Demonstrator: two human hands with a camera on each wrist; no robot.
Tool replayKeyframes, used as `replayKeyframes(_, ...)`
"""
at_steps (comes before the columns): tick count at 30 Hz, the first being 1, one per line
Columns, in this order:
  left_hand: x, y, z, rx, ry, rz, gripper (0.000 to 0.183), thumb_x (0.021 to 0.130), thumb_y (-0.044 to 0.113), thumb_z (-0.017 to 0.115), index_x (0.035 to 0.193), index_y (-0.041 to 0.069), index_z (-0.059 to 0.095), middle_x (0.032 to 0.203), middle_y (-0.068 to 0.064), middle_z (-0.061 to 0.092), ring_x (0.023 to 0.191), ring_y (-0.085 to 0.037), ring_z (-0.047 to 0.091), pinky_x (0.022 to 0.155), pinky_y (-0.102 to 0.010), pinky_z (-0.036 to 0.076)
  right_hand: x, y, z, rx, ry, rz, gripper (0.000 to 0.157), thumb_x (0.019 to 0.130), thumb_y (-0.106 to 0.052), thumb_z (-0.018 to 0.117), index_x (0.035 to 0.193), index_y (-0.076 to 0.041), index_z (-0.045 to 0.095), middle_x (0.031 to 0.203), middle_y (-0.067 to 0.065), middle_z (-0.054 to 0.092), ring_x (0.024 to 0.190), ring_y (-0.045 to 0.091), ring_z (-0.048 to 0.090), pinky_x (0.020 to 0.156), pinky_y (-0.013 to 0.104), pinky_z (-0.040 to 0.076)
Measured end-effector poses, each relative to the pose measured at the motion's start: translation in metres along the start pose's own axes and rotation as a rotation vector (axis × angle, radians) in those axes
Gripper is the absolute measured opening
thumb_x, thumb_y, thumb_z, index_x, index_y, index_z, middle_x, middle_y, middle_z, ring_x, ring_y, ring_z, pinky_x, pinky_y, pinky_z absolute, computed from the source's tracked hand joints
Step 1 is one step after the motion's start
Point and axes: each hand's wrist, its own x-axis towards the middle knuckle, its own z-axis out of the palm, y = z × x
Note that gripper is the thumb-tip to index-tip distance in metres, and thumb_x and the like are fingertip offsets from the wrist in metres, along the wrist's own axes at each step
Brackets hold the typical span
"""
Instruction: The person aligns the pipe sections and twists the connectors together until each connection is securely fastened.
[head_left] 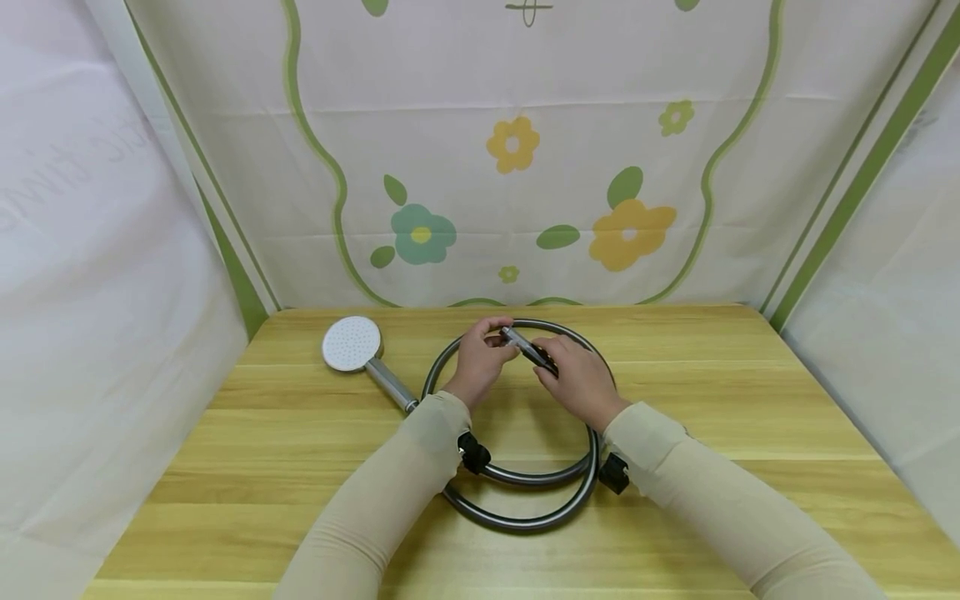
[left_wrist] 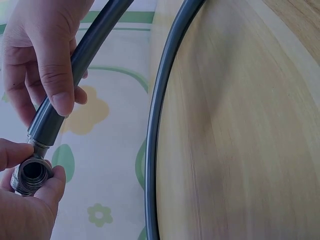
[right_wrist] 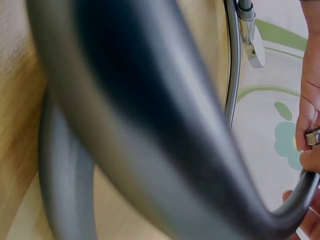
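Note:
Over the far part of the table, both hands are at one end of a dark grey shower hose (head_left: 525,525). My left hand (head_left: 480,362) pinches the silver threaded nut (left_wrist: 33,174) at the hose end between thumb and fingers, its opening facing the left wrist camera. Just behind the nut, my right hand (head_left: 585,379) grips the hose's smooth end sleeve (left_wrist: 46,125). In the right wrist view, a blurred stretch of hose covers much of the picture. A shower head (head_left: 352,343) with a white spray face lies at the left, its silver handle (head_left: 390,385) joined to the hose.
The hose lies in loose loops on the wooden table (head_left: 712,517), under and around both forearms. A white cloth backdrop (head_left: 450,167) with printed flowers rises at the table's far edge. Cloth walls (head_left: 900,275) stand on both sides.

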Motion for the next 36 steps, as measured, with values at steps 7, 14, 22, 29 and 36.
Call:
replayKeyframes(7, 0.0009, -0.0003, 0.0008, 0.001, 0.004, -0.017, 0.040, 0.086, -0.010, 0.064, 0.124, 0.004, 0.059, 0.123, -0.016, 0.058, 0.111, -0.025, 0.058, 0.087, -0.034, 0.052, -0.0005, 0.0002, 0.0000, 0.021, 0.009, 0.000, 0.038, 0.087, -0.015, 0.073, 0.122, -0.007, 0.062, 0.106, 0.010, 0.065, 0.087, 0.022, 0.063, 0.069, 0.041, 0.054)
replayKeyframes(14, 0.0011, -0.0012, 0.0015, -0.004, 0.004, -0.015, 0.040, 0.086, -0.010, 0.064, 0.123, 0.003, 0.059, 0.125, -0.018, 0.058, 0.111, -0.025, 0.058, 0.086, -0.034, 0.052, -0.0014, 0.0015, 0.0010, 0.032, -0.016, 0.019, 0.038, 0.088, -0.015, 0.072, 0.123, -0.006, 0.062, 0.107, 0.010, 0.065, 0.088, 0.023, 0.063, 0.071, 0.042, 0.053)
replayKeyframes(22, 0.0015, -0.0014, 0.0020, -0.003, 0.008, -0.011, 0.041, 0.086, -0.011, 0.063, 0.124, 0.003, 0.059, 0.125, -0.018, 0.058, 0.112, -0.026, 0.058, 0.087, -0.034, 0.052, -0.0009, 0.0004, -0.0007, 0.060, -0.047, 0.054, 0.039, 0.089, -0.017, 0.070, 0.126, -0.007, 0.061, 0.109, 0.011, 0.065, 0.090, 0.023, 0.063, 0.073, 0.043, 0.053)
replayKeyframes(29, 0.0019, -0.0021, 0.0023, -0.004, 0.011, -0.012, 0.040, 0.086, -0.011, 0.063, 0.123, 0.003, 0.060, 0.123, -0.017, 0.059, 0.111, -0.026, 0.059, 0.086, -0.034, 0.052, -0.0011, -0.0003, -0.0019, 0.082, -0.073, 0.077, 0.039, 0.091, -0.017, 0.068, 0.128, -0.006, 0.060, 0.110, 0.011, 0.064, 0.089, 0.023, 0.062, 0.074, 0.043, 0.053)
replayKeyframes(36, 0.0010, -0.0006, 0.0023, 0.007, 0.011, -0.015, 0.040, 0.086, -0.010, 0.063, 0.124, 0.004, 0.060, 0.124, -0.018, 0.058, 0.111, -0.026, 0.059, 0.087, -0.034, 0.052, -0.0003, -0.0009, -0.0033, 0.103, -0.086, 0.087, 0.038, 0.092, -0.017, 0.066, 0.129, -0.006, 0.060, 0.110, 0.011, 0.064, 0.089, 0.023, 0.062, 0.074, 0.043, 0.052)
